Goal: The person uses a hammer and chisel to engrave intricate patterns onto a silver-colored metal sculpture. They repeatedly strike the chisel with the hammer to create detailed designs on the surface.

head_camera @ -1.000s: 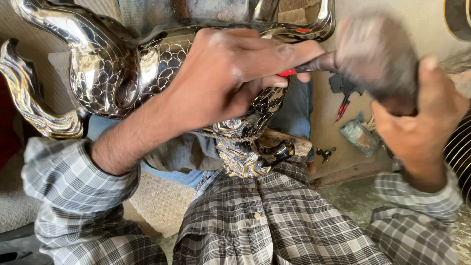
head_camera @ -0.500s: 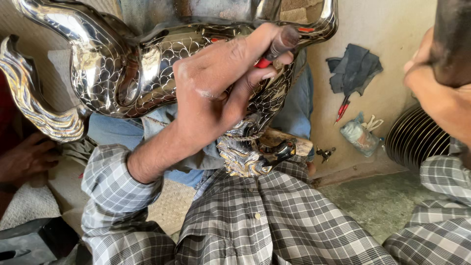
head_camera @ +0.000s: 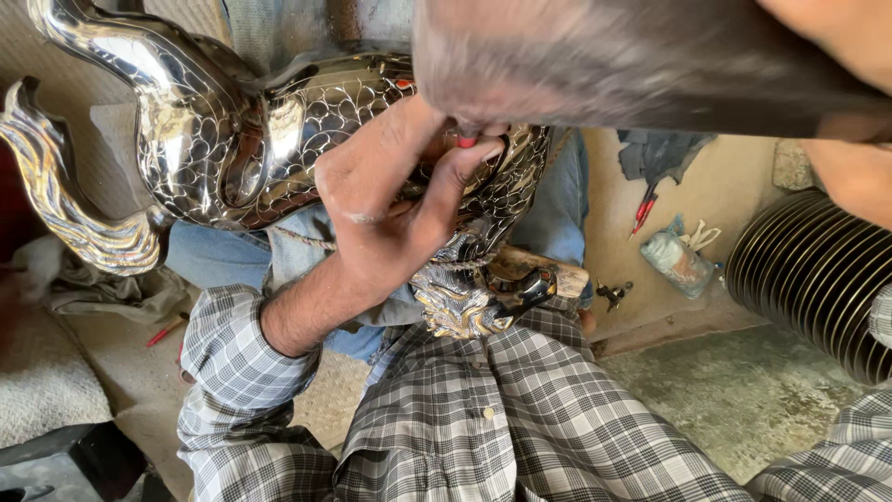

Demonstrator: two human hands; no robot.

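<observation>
A shiny silver metal figure with engraved scales and a curled tail lies across my lap on blue cloth. My left hand rests on it, fingers pinched around a thin red-handled punch held against the metal; most of the punch is hidden. My right hand is at the top right, gripping a hammer. The hammer is a large grey blur across the top of the view, just above the punch.
A black ribbed cylinder stands at the right. Against the tan surface behind lie a red-handled tool, a dark cloth and a small plastic bag. A wooden block sits under the figure.
The right hand lifted the hammer away to the right, and it has now swung back over the punch. The left hand shifted slightly on the figure, still holding the punch.
</observation>
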